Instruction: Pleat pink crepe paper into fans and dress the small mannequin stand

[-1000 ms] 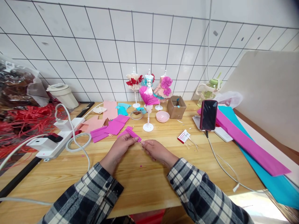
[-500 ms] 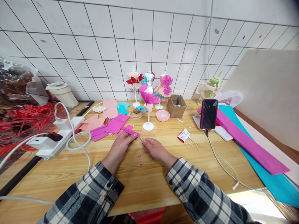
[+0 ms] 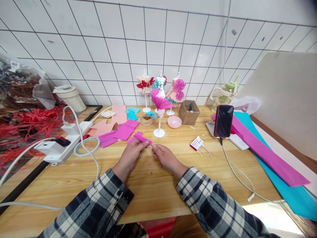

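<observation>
A narrow folded strip of magenta crepe paper (image 3: 143, 137) is pinched between the thumb and fingers of my left hand (image 3: 133, 152). My right hand (image 3: 163, 155) is closed in a pinch just beyond the strip's right end. A thin, wire-like piece shows at its fingertips, too small to name surely. Straight ahead stands a small white dress-form stand (image 3: 159, 123) wearing a pleated magenta paper skirt (image 3: 160, 100). Left of it lie magenta paper sheets (image 3: 126, 129). Tiny magenta scraps (image 3: 151, 172) are on the wooden table (image 3: 158, 195) below my hands.
Behind stand several dressed mini mannequins (image 3: 145, 85), with a pink bowl (image 3: 174, 122) and cardboard box (image 3: 189, 112) nearby. A small white-and-red packet (image 3: 196, 143) lies right, before a propped phone (image 3: 223, 121). Power strip (image 3: 64, 147) and tape roll (image 3: 86, 147) sit left; long paper rolls (image 3: 269, 152) lie far right.
The camera view has shifted slightly, so everything appears a little farther right. Both hands keep their pinches, with the fingertips close to the end of the magenta strip.
</observation>
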Demonstrator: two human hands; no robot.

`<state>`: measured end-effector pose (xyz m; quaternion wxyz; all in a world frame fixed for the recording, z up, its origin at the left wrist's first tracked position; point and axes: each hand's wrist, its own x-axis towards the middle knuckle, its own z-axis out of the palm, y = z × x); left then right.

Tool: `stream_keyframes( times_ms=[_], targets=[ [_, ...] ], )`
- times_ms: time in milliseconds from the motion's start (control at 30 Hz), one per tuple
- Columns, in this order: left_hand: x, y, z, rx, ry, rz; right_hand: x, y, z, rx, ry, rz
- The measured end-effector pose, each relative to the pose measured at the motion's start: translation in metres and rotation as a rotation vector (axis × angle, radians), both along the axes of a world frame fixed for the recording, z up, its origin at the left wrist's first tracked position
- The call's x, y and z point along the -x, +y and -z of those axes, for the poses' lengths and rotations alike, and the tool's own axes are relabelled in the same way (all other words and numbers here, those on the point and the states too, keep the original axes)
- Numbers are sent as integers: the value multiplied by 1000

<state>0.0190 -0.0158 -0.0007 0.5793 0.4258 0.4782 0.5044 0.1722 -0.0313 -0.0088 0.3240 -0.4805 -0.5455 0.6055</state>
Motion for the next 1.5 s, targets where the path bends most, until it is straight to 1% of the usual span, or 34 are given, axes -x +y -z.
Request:
stream_keyframes(
  times_ms=[233,433,567,733,867,1033,1200,1500],
  targets=[
    [0,0,1,-26,-41,7,-1,-1,0,3,4,-3],
    [0,0,-1,-4,-37,1,-2,-2,-3,21,52,-12],
    [0,0,-1,0,-54,-12,-2,-1,-5,34,52,-14],
    [0,-1,1,14,-74,5,-3,-2,-9,40,52,-6],
    [2,1,0,20,-83,-22,-4,-3,-10,58,55,5],
    [5,5,2,3,-73,-32,-5,-1,-9,89,0,-9],
    [7,5,6,-3,-40,7,-6,0,-12,60,-51,-30],
    [7,3,4,22,6,64,-6,1,-8,65,-32,-57]
  ],
)
